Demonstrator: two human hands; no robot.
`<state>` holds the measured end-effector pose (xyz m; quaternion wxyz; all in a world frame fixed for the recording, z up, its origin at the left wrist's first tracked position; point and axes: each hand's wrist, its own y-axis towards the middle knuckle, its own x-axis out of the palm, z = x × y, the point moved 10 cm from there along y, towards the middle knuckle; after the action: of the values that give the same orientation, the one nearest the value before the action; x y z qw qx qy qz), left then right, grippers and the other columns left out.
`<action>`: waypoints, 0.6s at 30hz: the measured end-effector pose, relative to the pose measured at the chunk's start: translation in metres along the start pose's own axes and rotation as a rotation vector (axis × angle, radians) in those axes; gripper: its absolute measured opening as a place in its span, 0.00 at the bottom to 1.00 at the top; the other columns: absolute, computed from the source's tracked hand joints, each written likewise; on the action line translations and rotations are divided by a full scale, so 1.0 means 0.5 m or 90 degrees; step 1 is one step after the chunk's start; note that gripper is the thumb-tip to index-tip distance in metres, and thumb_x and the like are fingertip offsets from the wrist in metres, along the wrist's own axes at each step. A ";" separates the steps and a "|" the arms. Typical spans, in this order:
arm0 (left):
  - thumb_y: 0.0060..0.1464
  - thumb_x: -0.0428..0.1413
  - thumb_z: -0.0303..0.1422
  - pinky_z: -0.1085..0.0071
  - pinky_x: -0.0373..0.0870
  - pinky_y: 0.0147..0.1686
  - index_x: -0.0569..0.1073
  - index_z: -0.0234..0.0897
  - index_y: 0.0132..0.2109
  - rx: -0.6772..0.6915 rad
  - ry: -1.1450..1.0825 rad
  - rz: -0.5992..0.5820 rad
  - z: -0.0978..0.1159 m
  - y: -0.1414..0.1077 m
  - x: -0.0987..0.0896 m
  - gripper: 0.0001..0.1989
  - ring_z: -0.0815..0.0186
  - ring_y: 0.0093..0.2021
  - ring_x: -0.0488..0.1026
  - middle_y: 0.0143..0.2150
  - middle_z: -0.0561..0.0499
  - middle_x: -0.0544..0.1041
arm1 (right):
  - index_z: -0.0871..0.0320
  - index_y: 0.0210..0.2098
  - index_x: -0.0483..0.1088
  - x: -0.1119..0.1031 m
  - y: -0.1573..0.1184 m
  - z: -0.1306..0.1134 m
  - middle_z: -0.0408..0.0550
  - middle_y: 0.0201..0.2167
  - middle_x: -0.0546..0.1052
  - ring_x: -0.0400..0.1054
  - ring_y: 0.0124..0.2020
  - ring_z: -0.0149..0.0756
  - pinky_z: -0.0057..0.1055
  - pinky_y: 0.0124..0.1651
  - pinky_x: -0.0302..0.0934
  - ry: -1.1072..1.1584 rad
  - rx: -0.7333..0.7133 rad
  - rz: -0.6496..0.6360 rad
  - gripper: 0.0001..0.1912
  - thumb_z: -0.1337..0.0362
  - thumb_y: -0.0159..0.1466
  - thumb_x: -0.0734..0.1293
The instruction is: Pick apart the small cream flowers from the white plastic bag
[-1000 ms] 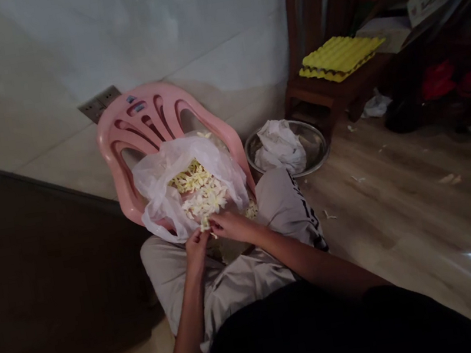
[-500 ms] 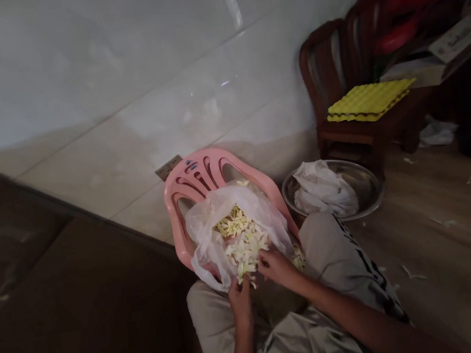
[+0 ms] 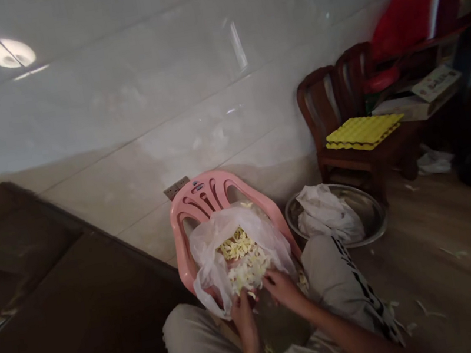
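And on the pink chair (image 3: 273,211) your plastic bag (image 3: 205,253) gapes toward you, likely so its pale flowers (image 3: 242,250) lie handy, left hand (image 3: 243,312) and right hand (image 3: 284,289) curled close together at the chair's near side, whether clamped on any I can't tell

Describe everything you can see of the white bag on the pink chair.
The bag is thin, whitish and slightly see-through, seemingly plastic. It lies crumpled and open on the pink chair, its mouth facing the near side. Yellowish and white flower pieces lie in its opening. The left hand and right hand are by its near edge; whether either touches it is unclear.
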<state>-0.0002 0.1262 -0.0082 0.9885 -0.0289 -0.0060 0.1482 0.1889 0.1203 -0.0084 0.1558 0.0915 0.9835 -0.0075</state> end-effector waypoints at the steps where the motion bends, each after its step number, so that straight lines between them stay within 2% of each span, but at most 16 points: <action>1: 0.41 0.61 0.49 0.68 0.68 0.27 0.76 0.35 0.25 0.013 0.017 -0.025 0.002 -0.002 0.018 0.19 0.63 0.23 0.71 0.21 0.51 0.75 | 0.56 0.30 0.68 0.014 -0.005 0.000 0.38 0.17 0.68 0.66 0.18 0.32 0.26 0.26 0.57 -0.003 -0.005 -0.010 0.14 0.59 0.68 0.57; 4: 0.39 0.61 0.54 0.69 0.66 0.26 0.73 0.37 0.24 0.046 0.076 -0.073 -0.002 -0.008 0.045 0.22 0.64 0.22 0.68 0.19 0.53 0.72 | 0.56 0.34 0.70 0.034 -0.014 0.004 0.41 0.21 0.71 0.67 0.22 0.32 0.27 0.30 0.60 -0.020 -0.030 0.004 0.18 0.56 0.70 0.54; 8: 0.37 0.60 0.57 0.71 0.62 0.22 0.73 0.37 0.25 0.032 0.102 -0.177 -0.029 -0.013 0.068 0.25 0.66 0.19 0.65 0.17 0.55 0.69 | 0.57 0.36 0.71 0.056 -0.009 0.006 0.41 0.25 0.72 0.67 0.26 0.31 0.26 0.32 0.60 -0.046 -0.078 -0.049 0.15 0.54 0.67 0.59; 12: 0.38 0.60 0.59 0.70 0.64 0.21 0.77 0.36 0.32 0.041 0.111 -0.243 -0.042 -0.024 0.090 0.29 0.66 0.18 0.65 0.19 0.54 0.71 | 0.57 0.30 0.67 0.051 0.013 0.018 0.39 0.21 0.69 0.63 0.22 0.30 0.25 0.27 0.55 -0.019 -0.032 -0.070 0.11 0.57 0.64 0.63; 15: 0.38 0.60 0.61 0.69 0.67 0.21 0.78 0.36 0.36 0.042 0.111 -0.328 -0.055 -0.040 0.119 0.31 0.65 0.18 0.68 0.20 0.53 0.73 | 0.57 0.25 0.63 0.023 0.029 0.019 0.38 0.19 0.68 0.64 0.23 0.30 0.24 0.27 0.54 -0.012 -0.003 -0.011 0.09 0.63 0.60 0.64; 16: 0.37 0.60 0.62 0.68 0.67 0.21 0.78 0.36 0.35 0.042 0.107 -0.333 -0.057 -0.039 0.120 0.32 0.65 0.18 0.68 0.20 0.53 0.74 | 0.57 0.25 0.62 0.011 0.034 0.020 0.39 0.20 0.68 0.64 0.24 0.30 0.24 0.28 0.54 -0.011 0.003 0.022 0.08 0.64 0.60 0.64; 18: 0.35 0.59 0.64 0.69 0.65 0.19 0.77 0.37 0.29 0.041 0.090 -0.282 -0.052 -0.022 0.100 0.32 0.64 0.16 0.67 0.17 0.53 0.72 | 0.56 0.26 0.63 -0.002 0.040 0.029 0.39 0.20 0.69 0.64 0.22 0.30 0.24 0.27 0.54 -0.006 0.027 0.067 0.06 0.65 0.60 0.61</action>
<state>0.0515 0.1291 -0.0336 0.9953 -0.0054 0.0620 -0.0746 0.1976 0.1389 -0.0216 0.1586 0.1464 0.9762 -0.0204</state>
